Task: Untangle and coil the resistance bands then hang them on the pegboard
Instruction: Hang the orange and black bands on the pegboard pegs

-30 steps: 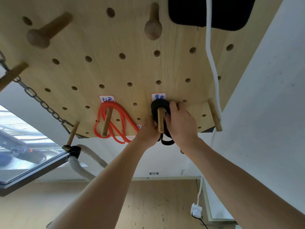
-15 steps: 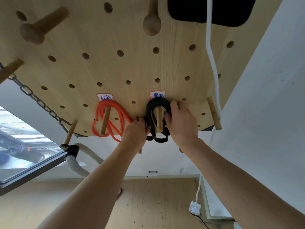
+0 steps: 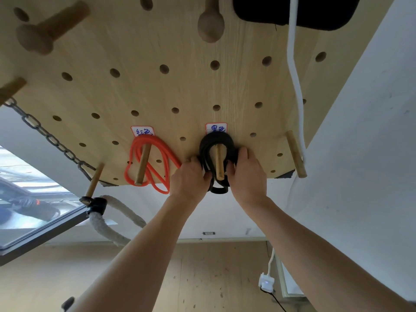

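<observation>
A coiled black resistance band [image 3: 216,140] hangs over a wooden peg [image 3: 219,163] on the pegboard [image 3: 180,91], under a white label. My left hand [image 3: 190,179] grips the coil's left side, and my right hand [image 3: 246,174] grips its right side. A loop of the black band shows below the peg between my hands. A coiled red resistance band [image 3: 155,161] hangs on the neighbouring peg [image 3: 142,167] to the left, under its own label. Neither hand touches the red band.
A metal chain [image 3: 47,137] runs down the board's left side. A thick white rope [image 3: 108,224] hangs from a lower-left peg. A white cord [image 3: 295,82] drops along the right, past a bare peg [image 3: 296,154]. A black pad [image 3: 292,10] sits at the top.
My left hand has shifted back right against the black coil. The coil now sits more spread around its peg. My right hand has stayed on the coil.
</observation>
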A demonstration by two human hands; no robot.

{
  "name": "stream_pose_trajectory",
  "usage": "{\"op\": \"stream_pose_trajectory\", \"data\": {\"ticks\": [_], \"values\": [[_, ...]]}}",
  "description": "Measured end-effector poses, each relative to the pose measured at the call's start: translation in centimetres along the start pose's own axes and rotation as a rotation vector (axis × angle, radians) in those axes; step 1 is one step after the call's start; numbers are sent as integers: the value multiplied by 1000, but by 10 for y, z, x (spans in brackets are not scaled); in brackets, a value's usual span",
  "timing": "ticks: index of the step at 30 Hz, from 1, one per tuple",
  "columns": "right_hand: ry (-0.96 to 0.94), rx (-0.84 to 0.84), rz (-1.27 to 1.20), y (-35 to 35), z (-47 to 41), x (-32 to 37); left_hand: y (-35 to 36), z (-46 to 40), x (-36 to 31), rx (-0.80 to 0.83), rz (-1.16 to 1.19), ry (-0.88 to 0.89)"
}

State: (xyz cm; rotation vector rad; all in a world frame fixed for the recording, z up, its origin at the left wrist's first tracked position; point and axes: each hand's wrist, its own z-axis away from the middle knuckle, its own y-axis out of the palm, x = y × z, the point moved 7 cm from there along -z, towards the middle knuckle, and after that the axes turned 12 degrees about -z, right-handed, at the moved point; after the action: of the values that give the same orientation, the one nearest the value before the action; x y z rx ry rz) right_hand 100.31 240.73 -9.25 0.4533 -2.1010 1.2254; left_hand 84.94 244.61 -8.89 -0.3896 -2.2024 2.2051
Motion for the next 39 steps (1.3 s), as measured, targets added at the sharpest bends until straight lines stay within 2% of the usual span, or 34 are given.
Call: {"op": "stream_pose_trajectory", "data": {"ticks": [4,8,13,16,19,23,26,29,34,39], "values": [[21,-14,-20,1,1,-2,-19,1,-2,-105,28,112],[39,-42,-54,0,1,-1,-30,-1,-6,-121,126,186],[31,-54,-48,3,2,1,-35,-3,-7,-162,-57,139],[35,-43,-40,5,2,1,-48,2,-12,-271,-21,145],[53,-32,-29,8,2,2,-59,5,-20,-345,-38,223],[88,42,35,14,5,7,-59,5,-27,-328,-170,266],[167,147,89,22,3,7,-61,4,-33,-314,-249,253],[233,180,97,24,1,9,-61,3,-37,-286,-280,234],[256,170,33,17,3,11,-65,6,-32,-296,-203,240],[261,55,-62,2,14,8,-71,17,-24,-344,-190,206]]}}
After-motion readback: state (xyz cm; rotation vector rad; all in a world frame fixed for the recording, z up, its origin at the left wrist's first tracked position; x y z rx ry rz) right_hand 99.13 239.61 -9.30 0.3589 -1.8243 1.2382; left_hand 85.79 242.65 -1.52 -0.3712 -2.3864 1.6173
